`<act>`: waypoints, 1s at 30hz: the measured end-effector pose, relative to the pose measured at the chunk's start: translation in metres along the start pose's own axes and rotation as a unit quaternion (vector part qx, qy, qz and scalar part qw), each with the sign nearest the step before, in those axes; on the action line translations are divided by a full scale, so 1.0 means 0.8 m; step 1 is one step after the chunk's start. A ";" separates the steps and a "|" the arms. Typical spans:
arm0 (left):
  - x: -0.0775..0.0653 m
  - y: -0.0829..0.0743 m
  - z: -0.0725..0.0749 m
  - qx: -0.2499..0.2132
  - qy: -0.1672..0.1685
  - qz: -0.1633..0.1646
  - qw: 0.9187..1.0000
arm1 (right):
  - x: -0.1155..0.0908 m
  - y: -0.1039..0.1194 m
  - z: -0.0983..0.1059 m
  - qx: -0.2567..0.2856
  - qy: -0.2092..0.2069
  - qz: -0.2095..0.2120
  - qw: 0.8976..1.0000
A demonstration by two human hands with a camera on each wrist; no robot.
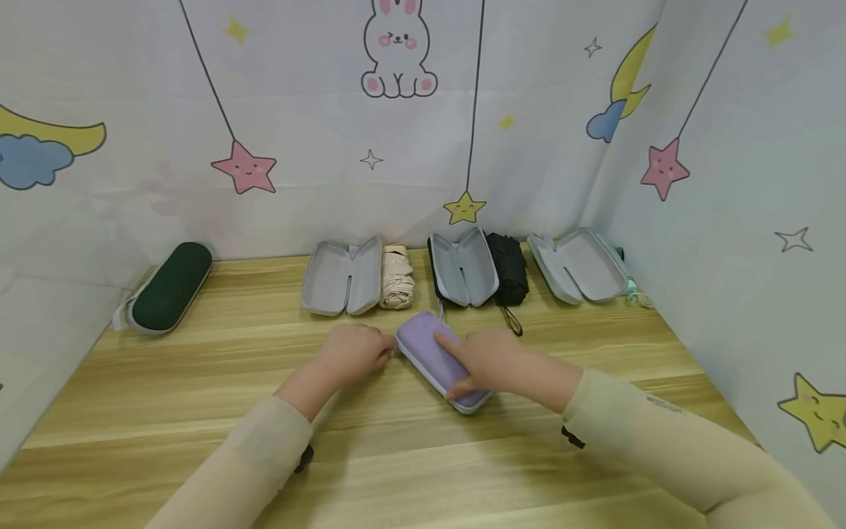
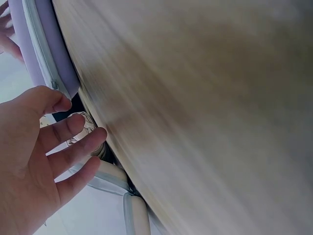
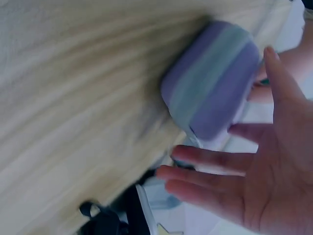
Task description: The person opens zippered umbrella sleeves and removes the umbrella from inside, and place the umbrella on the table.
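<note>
A purple hard-shell zip case (image 1: 423, 344) lies closed and slanted on the wooden table, with a pale zipper band round its side. My right hand (image 1: 492, 360) rests across its top, thumb by the near edge. Those fingers look fairly straight in the right wrist view, where the case (image 3: 225, 93) meets a fingertip. By the case's left corner is my left hand (image 1: 357, 351). In the left wrist view its thumb is close to the zipper pull (image 2: 55, 85), and its fingers are loosely bent with a gap between thumb and forefinger.
Along the back wall stand three open grey-lined cases: left (image 1: 327, 279), middle (image 1: 463, 272) and right (image 1: 584, 268). A beige folded umbrella (image 1: 396, 279) and a black folded umbrella (image 1: 507, 270) lie beside them. A mint item (image 1: 624, 272) is partly hidden. Far left lies a dark green case (image 1: 173, 286).
</note>
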State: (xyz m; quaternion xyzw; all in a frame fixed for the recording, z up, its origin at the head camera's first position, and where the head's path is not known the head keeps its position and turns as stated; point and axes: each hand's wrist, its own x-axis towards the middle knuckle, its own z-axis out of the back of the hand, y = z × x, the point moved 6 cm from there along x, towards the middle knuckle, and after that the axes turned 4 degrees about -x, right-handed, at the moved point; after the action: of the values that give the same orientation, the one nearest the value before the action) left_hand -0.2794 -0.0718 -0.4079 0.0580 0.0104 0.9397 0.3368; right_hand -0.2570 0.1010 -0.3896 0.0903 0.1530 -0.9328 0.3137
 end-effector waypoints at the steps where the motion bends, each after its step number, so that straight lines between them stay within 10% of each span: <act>1: 0.001 0.001 -0.001 0.001 0.001 0.003 1.000 | -0.002 -0.002 0.001 0.006 0.004 0.011 1.000; 11: 0.005 0.001 -0.002 0.007 0.013 0.014 1.000 | -0.015 -0.002 0.008 0.003 0.027 0.157 0.987; 30: 0.001 -0.004 -0.005 -0.016 0.028 0.017 0.999 | 0.006 0.001 0.007 -0.025 0.054 0.152 0.987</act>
State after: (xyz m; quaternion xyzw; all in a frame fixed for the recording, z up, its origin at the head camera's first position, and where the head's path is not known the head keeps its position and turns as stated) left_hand -0.2781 -0.0686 -0.4120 0.0262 0.0036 0.9468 0.3208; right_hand -0.2603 0.0957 -0.3860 0.1546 0.1776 -0.8640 0.4450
